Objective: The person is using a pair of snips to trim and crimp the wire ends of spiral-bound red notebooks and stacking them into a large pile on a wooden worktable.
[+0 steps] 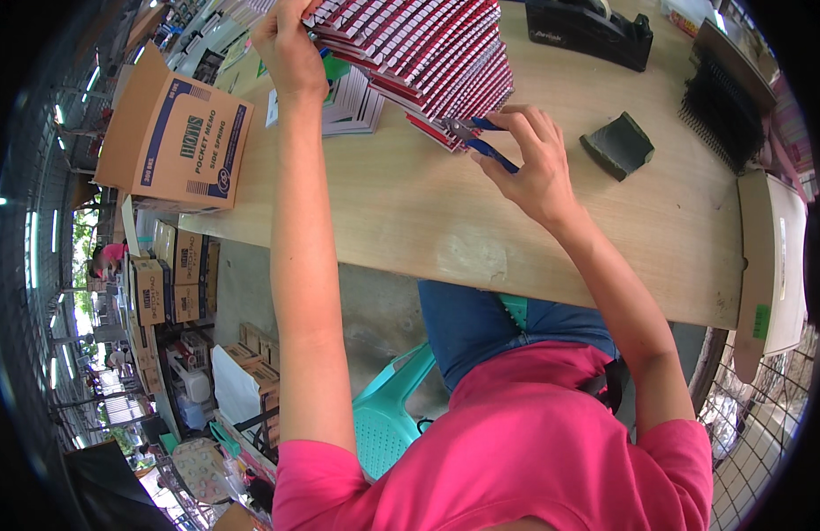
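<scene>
A tall, leaning stack of red spiral-bound notebooks (428,53) with white wire bindings fills the top middle of the head view. At its left end is my left hand (290,49), closed on the notebooks' edge, with some fingers cut off by the picture's top. My right hand (538,164) holds blue-handled pliers (494,157), thumb on one handle and fingers on the other. The metal jaws of the pliers touch the bindings at the stack's lower right corner. More notebooks with white pages (352,106) lie under and left of the stack.
A black tape dispenser (596,35) stands at the table's far side. Nearer are a dark block (618,146) and a black bristly bundle (724,111). An open cardboard box (193,142) sits left; a pale carton (773,265) is at the right edge. The wooden table (392,203) ends before my lap.
</scene>
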### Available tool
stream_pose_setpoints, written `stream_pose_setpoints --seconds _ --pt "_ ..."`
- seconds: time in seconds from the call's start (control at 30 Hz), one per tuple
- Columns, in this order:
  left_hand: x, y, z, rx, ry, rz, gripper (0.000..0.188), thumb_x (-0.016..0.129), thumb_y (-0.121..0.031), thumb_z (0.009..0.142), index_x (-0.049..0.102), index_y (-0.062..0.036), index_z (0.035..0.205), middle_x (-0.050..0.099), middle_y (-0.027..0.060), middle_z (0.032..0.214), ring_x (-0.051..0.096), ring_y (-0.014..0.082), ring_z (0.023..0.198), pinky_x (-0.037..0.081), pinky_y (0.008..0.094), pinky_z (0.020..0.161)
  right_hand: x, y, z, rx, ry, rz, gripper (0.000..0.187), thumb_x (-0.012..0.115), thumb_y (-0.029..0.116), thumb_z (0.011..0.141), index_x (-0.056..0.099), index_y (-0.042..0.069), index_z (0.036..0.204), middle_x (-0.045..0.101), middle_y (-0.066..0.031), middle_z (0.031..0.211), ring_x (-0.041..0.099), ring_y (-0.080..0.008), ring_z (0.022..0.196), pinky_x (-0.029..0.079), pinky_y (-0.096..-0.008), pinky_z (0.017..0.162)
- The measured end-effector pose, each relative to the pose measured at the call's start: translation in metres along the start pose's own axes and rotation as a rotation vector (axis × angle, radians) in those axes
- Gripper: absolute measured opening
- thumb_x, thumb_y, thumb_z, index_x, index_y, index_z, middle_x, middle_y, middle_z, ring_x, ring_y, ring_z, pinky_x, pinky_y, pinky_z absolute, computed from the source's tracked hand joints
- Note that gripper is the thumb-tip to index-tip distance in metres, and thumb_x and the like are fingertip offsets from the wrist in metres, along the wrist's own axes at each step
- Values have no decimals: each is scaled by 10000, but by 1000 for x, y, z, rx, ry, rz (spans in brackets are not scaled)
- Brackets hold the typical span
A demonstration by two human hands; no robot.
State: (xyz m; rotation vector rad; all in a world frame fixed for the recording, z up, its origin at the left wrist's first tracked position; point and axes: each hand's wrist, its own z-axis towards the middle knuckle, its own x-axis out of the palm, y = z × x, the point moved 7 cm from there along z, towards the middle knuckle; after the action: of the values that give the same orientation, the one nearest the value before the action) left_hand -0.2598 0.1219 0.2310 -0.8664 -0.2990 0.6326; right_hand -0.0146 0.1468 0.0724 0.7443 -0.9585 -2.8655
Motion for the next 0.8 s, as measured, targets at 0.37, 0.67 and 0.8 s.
stream_pose_setpoints --seconds 0.37,0.67,0.8 --pt "-1 1 -1 6 -4 3 429 564 -244 926 686 91 1165 722 178 1120 689 228 994 510 303 919 4 0 0 -37 -39 -1 478 838 120 710 638 75 1141 611 -76 1070 567 -297 1020 438 -439 926" --pt "-1 3 2 -2 14 -16 457 560 -254 928 663 101 1197 713 202 1135 689 244 1014 509 313 933 2 3 3 -85 -45 42 413 821 117 732 669 54 1110 633 -93 1017 606 -284 935 484 -412 817" --pt "-3 4 1 4 11 -13 464 566 -261 925 660 102 1198 708 204 1149 684 249 1031 507 319 943 12 -21 7 334 268 342 328 782 186 807 688 -4 1057 656 -122 882 656 -222 772 518 -382 676"
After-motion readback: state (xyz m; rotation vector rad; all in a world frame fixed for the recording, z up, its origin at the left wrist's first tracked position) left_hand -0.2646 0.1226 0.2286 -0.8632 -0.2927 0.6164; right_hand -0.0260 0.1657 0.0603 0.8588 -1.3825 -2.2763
